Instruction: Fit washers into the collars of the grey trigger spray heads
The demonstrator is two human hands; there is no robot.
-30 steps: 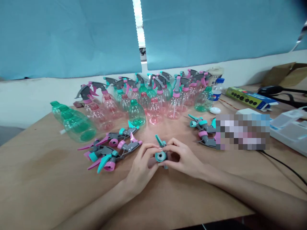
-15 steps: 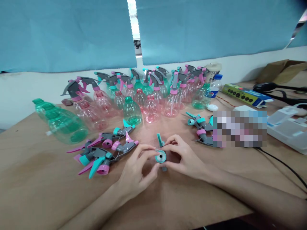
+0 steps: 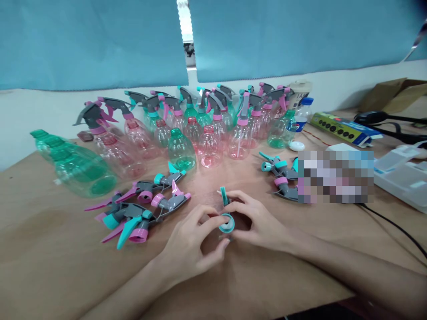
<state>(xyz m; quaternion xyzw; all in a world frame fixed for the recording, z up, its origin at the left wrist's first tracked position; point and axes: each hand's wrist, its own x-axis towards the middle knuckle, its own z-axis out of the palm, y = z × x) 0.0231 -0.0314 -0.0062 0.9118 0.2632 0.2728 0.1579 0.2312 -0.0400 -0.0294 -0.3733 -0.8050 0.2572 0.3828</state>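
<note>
A trigger spray head with a teal collar (image 3: 227,223) is between my hands, its collar opening facing up toward me. The teal trigger (image 3: 223,195) points away. My right hand (image 3: 258,220) is closed around the collar's right side, with thumb and fingers curled. My left hand (image 3: 191,238) presses its index fingertip at the collar opening; its thumb is lower, by the grey body. Left of my hands lies a pile of pink and teal spray heads (image 3: 133,213). More spray heads (image 3: 283,178) lie to the right.
Pink and green spray bottles (image 3: 210,149), many with heads on, stand at the back. Several green bottles (image 3: 80,173) lean at far left. A blue-capped bottle (image 3: 302,118), a white oval object (image 3: 296,146), a green-blue box (image 3: 343,129) and a clear plastic case (image 3: 403,178) are on the right.
My left index fingertip has moved from the collar's edge onto its opening, and the left thumb has dropped lower. The collar has tilted slightly. The view has shifted a little.
</note>
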